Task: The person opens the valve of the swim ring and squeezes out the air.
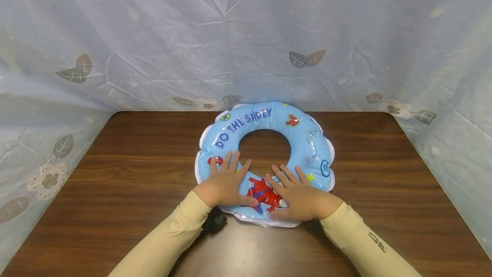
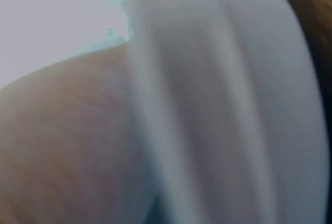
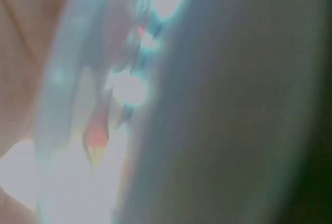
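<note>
A light blue inflatable swim ring point(image 1: 265, 116) lies on the wooden table, puffed up, with a white scalloped edge, blue lettering and a red cartoon figure point(image 1: 263, 193) on its near side. My left hand point(image 1: 228, 183) rests on the near left part of the ring, fingers spread toward the hole. On the near right part lies my right hand point(image 1: 303, 193), its fingers spread as well. In the left wrist view a blurred pale edge point(image 2: 223, 99) of the ring fills much of the picture. The right wrist view is blurred by the ring's close surface point(image 3: 218, 105).
The dark brown wooden table point(image 1: 127, 191) extends to both sides of the ring. A pale grey-blue curtain point(image 1: 246, 42) with leaf and flower prints hangs behind and at both sides, and the ring's far edge stands close to it.
</note>
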Demonstrator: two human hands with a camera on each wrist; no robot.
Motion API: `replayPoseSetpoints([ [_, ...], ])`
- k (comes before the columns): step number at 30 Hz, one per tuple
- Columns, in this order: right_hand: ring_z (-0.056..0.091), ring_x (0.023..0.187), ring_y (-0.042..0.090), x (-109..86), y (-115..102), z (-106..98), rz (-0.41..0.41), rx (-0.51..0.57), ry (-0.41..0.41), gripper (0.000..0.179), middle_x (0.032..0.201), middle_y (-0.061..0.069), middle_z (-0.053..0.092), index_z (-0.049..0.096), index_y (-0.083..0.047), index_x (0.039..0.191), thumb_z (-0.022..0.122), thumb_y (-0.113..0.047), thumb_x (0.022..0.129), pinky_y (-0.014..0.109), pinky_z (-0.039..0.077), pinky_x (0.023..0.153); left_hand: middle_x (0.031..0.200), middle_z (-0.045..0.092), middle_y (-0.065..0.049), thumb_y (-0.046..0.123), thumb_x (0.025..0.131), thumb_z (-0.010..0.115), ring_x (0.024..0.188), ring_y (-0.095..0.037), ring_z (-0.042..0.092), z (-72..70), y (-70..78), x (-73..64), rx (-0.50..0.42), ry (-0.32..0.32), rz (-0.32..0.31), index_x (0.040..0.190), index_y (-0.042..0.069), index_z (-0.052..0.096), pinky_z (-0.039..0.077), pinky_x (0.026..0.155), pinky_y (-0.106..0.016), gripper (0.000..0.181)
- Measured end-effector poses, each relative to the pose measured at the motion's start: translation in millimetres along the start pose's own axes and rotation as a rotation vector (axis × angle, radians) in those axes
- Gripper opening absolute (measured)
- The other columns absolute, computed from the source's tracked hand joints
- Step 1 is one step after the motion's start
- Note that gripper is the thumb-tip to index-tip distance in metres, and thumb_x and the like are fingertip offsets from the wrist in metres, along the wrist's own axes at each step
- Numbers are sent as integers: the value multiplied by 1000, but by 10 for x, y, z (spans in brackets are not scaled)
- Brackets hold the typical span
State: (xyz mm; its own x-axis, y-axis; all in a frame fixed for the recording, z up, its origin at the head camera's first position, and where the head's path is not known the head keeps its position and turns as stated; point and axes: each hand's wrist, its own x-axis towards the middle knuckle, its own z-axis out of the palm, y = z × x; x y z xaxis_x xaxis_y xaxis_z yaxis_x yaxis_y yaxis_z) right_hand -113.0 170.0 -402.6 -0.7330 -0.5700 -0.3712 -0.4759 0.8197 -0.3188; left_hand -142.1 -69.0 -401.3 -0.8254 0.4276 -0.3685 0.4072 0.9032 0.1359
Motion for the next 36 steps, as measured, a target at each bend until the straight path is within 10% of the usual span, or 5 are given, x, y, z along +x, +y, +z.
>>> replayPoseSetpoints([
  [18,7,158,41,-17,97,-67,-63,24,29,95,173,14,14,30,-16,164,71,-59,90,66,4,124,165,37,-13,70,84,71,154,-38,29,-232,-269,-68,-80,145,135,157,21,46,21,121,-65,92],
  [24,7,158,43,-49,105,-90,-81,58,34,94,172,16,16,32,-13,163,75,-52,89,65,4,124,169,29,-14,58,85,77,158,-41,14,-272,-381,-34,-46,175,211,158,23,45,7,124,-65,87],
  [36,9,158,43,-61,127,-81,-86,68,48,93,172,16,17,34,-13,163,74,-55,89,65,4,124,172,17,-15,63,79,81,159,-42,1,-150,-404,50,-42,109,162,158,24,46,-1,123,-67,95],
])
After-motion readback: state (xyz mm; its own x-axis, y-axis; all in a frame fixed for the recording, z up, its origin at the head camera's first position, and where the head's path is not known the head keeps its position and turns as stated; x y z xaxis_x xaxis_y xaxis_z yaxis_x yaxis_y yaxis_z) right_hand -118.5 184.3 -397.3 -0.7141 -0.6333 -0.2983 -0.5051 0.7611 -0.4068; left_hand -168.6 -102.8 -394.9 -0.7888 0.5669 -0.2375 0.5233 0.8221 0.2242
